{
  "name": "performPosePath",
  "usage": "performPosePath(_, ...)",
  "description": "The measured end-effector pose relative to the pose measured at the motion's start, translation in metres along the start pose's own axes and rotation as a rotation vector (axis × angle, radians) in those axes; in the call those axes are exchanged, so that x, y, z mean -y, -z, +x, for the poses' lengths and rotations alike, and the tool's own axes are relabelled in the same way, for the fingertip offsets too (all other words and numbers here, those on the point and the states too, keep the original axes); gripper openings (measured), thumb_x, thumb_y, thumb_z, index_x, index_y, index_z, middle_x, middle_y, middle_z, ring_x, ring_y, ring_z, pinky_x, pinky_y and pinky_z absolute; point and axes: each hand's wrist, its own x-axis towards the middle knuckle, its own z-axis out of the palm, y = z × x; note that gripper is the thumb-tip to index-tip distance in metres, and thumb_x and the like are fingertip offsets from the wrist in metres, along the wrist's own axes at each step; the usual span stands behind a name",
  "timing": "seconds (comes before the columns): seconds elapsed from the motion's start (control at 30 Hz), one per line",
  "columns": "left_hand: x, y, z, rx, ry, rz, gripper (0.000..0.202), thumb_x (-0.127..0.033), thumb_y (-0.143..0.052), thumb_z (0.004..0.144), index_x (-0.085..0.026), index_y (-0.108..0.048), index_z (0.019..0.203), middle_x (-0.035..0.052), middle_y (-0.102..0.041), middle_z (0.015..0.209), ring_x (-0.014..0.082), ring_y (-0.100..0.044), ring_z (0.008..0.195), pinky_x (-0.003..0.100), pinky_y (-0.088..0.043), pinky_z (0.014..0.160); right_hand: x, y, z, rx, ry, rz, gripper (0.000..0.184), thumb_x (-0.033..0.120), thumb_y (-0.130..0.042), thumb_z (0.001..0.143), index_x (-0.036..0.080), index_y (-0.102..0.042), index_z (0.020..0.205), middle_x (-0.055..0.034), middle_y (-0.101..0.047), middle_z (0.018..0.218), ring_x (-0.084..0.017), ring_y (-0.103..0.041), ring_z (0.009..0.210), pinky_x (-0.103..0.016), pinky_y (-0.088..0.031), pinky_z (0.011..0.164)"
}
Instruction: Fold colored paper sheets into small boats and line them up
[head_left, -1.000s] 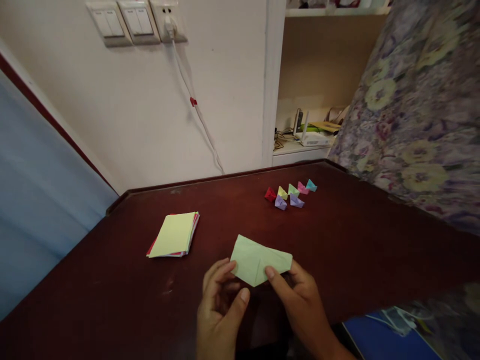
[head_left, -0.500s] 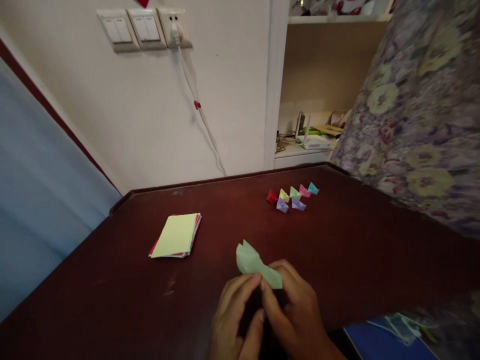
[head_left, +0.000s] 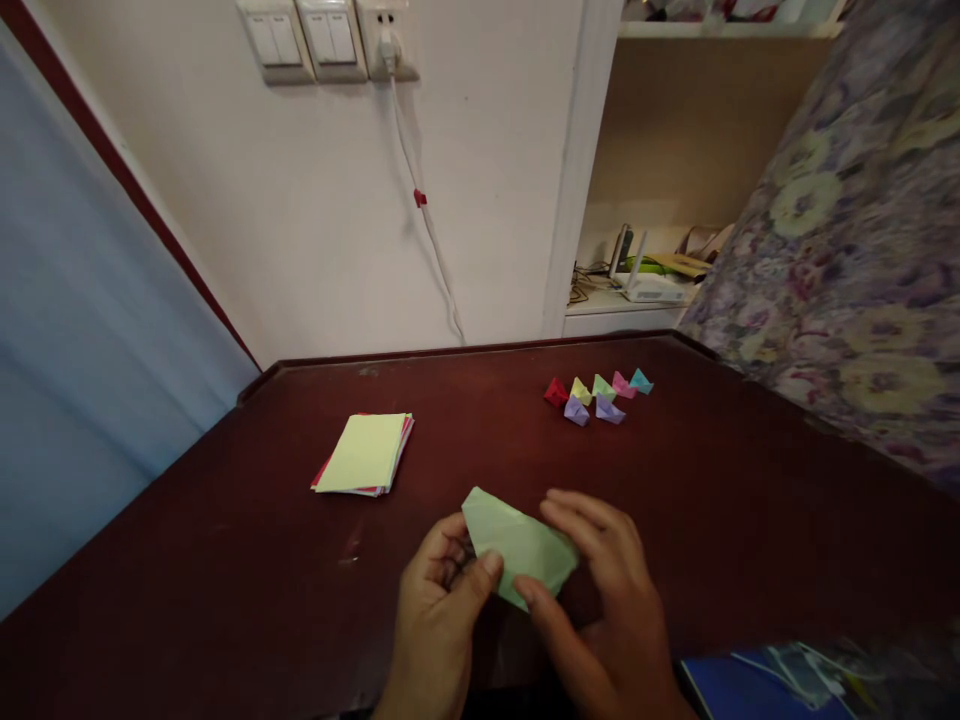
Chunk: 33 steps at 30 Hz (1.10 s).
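A light green sheet of folded paper [head_left: 521, 545] is held above the table in front of me, its flat face tilted towards me. My left hand [head_left: 442, 600] pinches its left side, thumb on the near face and fingers curled behind. Around its right side is my right hand [head_left: 611, 600], with the thumb against the lower edge and the fingers by the upper right edge. Those right fingers are spread loosely around the paper. The paper's far side is hidden from me.
A stack of coloured paper [head_left: 364, 455], yellow on top, lies left on the dark red table [head_left: 247, 540]. Several small folded paper boats [head_left: 604, 390] stand at the back right. A blue item [head_left: 757, 690] is at lower right; a floral curtain [head_left: 862, 250] hangs on the right.
The green paper has been turned and flattened, so a broad face now shows instead of a narrow, crumpled shape. My hands have moved apart, and the view has shifted slightly.
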Motion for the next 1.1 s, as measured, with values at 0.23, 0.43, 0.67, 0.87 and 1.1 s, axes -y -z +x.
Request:
performPosePath(0.23,-0.001,0.004,-0.007,-0.025,-0.137,0.076,0.049,-0.022,-0.079,0.081,-0.034,-0.057,0.123,0.0009,-0.072,0.098,0.0188,-0.068,0.084,0.027,-0.055,0.072,-0.003,0.013,0.009,0.254,-0.562,0.374,0.035,0.031,-0.066,0.089,0.027,-0.058,0.122,0.0014,-0.062,0.084,-0.019,-0.062,0.074,-0.029,-0.052,0.064)
performPosePath(0.43,-0.012,0.012,-0.004,0.267,-0.059,0.430,0.014,-0.023,-0.069,0.088,-0.023,-0.082,0.091,0.0049,-0.067,0.093,0.0205,-0.064,0.088,0.027,-0.050,0.077,-0.007,0.012,0.011,0.280,-0.557,0.400,0.032,0.031,-0.068,0.089,0.026,-0.059,0.120,0.0032,-0.060,0.081,-0.015,-0.058,0.071,-0.023,-0.048,0.061)
performPosePath(0.67,-0.017,0.017,0.007,0.034,0.089,0.082,0.018,-0.021,-0.077,0.078,-0.021,-0.083,0.095,0.0069,-0.074,0.105,0.0242,-0.064,0.099,0.032,-0.048,0.087,-0.013,0.017,0.002,0.245,-0.562,0.660,0.039,0.039,-0.054,0.099,0.033,-0.054,0.137,-0.0057,-0.068,0.114,-0.023,-0.067,0.099,-0.036,-0.055,0.088)
performPosePath(0.87,-0.027,0.015,0.008,0.082,0.128,0.024,0.024,-0.018,-0.079,0.074,-0.023,-0.083,0.097,0.0053,-0.076,0.102,0.0208,-0.065,0.096,0.029,-0.049,0.087,-0.021,0.018,-0.001,0.441,-0.154,0.381,0.039,0.017,-0.053,0.097,0.036,-0.068,0.127,-0.0050,-0.074,0.115,-0.025,-0.069,0.103,-0.037,-0.054,0.089)
performPosePath(1.1,-0.024,0.017,0.006,0.185,0.067,0.201,0.030,-0.016,-0.078,0.077,-0.028,-0.081,0.104,0.0014,-0.070,0.099,0.0157,-0.062,0.087,0.022,-0.049,0.077,-0.019,0.015,0.007,0.385,-0.057,0.354,0.034,0.009,-0.060,0.090,0.035,-0.076,0.106,-0.0006,-0.072,0.098,-0.019,-0.068,0.084,-0.027,-0.052,0.073)
